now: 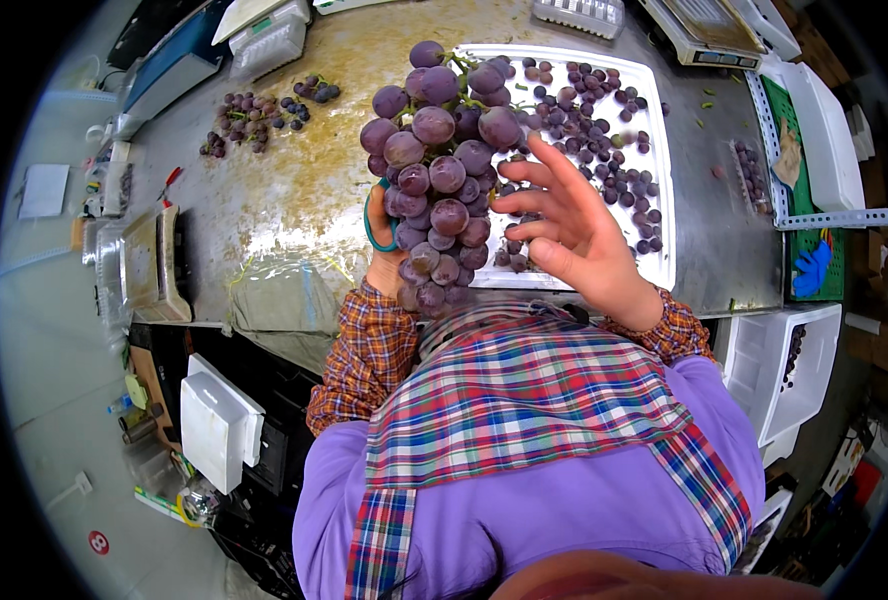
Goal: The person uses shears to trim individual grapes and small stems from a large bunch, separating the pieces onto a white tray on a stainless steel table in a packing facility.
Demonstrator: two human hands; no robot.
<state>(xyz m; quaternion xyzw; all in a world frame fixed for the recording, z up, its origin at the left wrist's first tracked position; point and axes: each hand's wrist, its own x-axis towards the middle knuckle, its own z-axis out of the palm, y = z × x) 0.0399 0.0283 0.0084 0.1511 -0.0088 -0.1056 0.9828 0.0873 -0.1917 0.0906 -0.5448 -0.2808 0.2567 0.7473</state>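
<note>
A large bunch of purple grapes (434, 175) is raised close in front of me, its green stem at the top. Behind its left side is my left hand (384, 262), mostly covered by the fruit; it appears to support the bunch from behind, though the actual grip is hidden. A teal loop (369, 215), like a scissors handle, sits around part of that hand. My right hand (589, 235) is beside the bunch with its fingers apart, the fingertips close to the right-hand grapes. Beneath, a white tray (664, 255) carries many loose grapes (604, 150).
Smaller grape clusters (249, 120) and a red-handled tool (171, 183) lie left on the stained metal table (329, 130). Scales (704, 30) and clear plastic boxes (579, 14) stand at the back. A green crate (814, 200) and a white bin (764, 380) are at right.
</note>
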